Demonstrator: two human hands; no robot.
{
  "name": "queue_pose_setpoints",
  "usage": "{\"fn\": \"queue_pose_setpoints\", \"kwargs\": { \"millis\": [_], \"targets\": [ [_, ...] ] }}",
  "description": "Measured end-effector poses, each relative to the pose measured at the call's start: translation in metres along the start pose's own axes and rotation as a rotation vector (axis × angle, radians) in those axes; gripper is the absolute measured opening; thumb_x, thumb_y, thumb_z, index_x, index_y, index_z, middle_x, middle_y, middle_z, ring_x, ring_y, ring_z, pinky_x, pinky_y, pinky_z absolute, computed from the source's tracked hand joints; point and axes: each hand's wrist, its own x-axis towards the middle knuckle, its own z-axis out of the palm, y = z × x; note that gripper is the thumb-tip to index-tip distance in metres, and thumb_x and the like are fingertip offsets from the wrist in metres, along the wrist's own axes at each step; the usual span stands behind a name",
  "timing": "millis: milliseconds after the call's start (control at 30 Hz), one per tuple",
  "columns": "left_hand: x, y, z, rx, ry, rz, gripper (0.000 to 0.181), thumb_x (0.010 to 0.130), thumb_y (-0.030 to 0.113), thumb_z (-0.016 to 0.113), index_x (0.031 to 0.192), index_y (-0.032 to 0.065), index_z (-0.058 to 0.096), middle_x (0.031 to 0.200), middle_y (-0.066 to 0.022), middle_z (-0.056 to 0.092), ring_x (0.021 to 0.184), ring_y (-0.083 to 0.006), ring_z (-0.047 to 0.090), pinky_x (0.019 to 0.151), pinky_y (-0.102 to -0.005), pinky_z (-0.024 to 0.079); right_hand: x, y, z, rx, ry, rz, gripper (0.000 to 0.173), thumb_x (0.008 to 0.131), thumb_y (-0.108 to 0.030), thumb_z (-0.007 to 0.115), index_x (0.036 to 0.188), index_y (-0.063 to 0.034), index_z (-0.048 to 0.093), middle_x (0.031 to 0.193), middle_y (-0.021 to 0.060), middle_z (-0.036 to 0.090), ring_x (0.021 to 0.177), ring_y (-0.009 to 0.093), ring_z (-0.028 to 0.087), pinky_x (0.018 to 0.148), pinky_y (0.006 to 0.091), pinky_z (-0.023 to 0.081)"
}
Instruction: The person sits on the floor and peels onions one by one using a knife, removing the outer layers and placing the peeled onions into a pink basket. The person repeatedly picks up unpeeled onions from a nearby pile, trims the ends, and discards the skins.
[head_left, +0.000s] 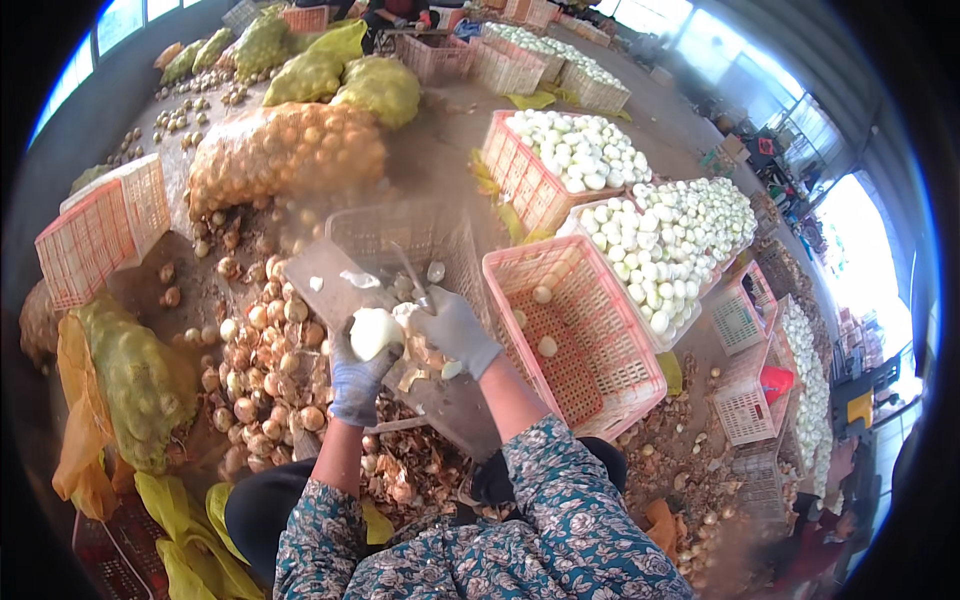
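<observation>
My left hand (358, 379), in a grey-blue work glove, is closed around a peeled white onion (373, 334). A knife (409, 266) is in my gloved right hand (454, 330), its blade pointing away from me. Some loose onion skin (405, 311) shows between the right fingers and the onion. Both hands are above a worn board (315, 281), where scraps of skin and onion trimmings lie. Just right of my right hand stands a pink plastic crate (525, 360) with a few peeled onions (547, 346) at its bottom.
Unpeeled onions (259, 382) are heaped on the floor at left. Crates full of peeled onions (645, 255) stand right and ahead. Filled mesh sacks (289, 154) and stacked crates (105, 232) lie to the left. Skins (405, 469) cover the floor below. Another person (397, 9) sits at the far end.
</observation>
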Motion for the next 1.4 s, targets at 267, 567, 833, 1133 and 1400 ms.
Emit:
{"fn": "queue_pose_setpoints", "kwargs": {
  "millis": [267,567,833,1133,1400],
  "targets": [
    [-0.013,0.052,-0.001,-0.545,-0.172,-0.255,0.077,0.065,0.043,0.077,0.123,0.0037,0.043,0.111,-0.0101,0.054,0.099,-0.0233,0.055,0.082,-0.0367,0.049,0.004,0.054,-0.053,0.482,0.015,0.256,0.039,0.084,-0.030,0.063,0.103,0.0028,0.053,0.085,0.0065,0.058,0.051,0.010,0.051,0.041,0.0230,0.044],
    [-0.029,0.081,0.020,-0.375,-0.181,-0.264,0.072,0.074,0.033,0.073,0.129,0.0024,0.037,0.115,-0.0076,0.053,0.104,-0.0217,0.052,0.089,-0.0351,0.045,-0.058,0.007,0.017,0.562,-0.070,0.045,0.056,0.083,-0.051,0.057,0.104,-0.0002,0.053,0.078,0.0057,0.056,0.069,0.012,0.056,0.059,0.0237,0.046],
    [-0.038,0.105,-0.008,-0.378,-0.287,-0.167,0.056,0.082,0.025,0.063,0.127,0.0012,0.040,0.113,-0.0107,0.054,0.102,-0.0201,0.055,0.086,-0.0318,0.047,-0.057,-0.044,0.028,0.303,0.131,-0.235,0.043,0.087,-0.027,0.061,0.120,-0.0016,0.050,0.101,0.0080,0.059,0.093,0.016,0.054,0.082,0.0301,0.046],
    [-0.041,0.103,-0.018,-0.681,-0.300,-0.196,0.067,0.079,0.038,0.066,0.127,-0.0009,0.038,0.120,-0.0133,0.048,0.112,-0.0240,0.048,0.097,-0.0361,0.040,-0.048,-0.061,-0.031,-0.230,0.013,-0.073,0.048,0.084,-0.041,0.057,0.101,0.0034,0.053,0.080,0.0149,0.065,0.063,0.015,0.063,0.047,0.0233,0.046],
    [-0.036,0.116,-0.022,-0.097,-0.215,-0.168,0.091,0.062,0.033,0.079,0.132,-0.0005,0.031,0.119,-0.0173,0.049,0.110,-0.0277,0.051,0.094,-0.0379,0.045,-0.102,-0.070,-0.013,-0.747,-0.034,-0.466,0.021,0.081,-0.021,0.060,0.088,-0.0044,0.049,0.069,0.0125,0.057,0.062,0.031,0.059,0.053,0.0399,0.045]
  ]
}}
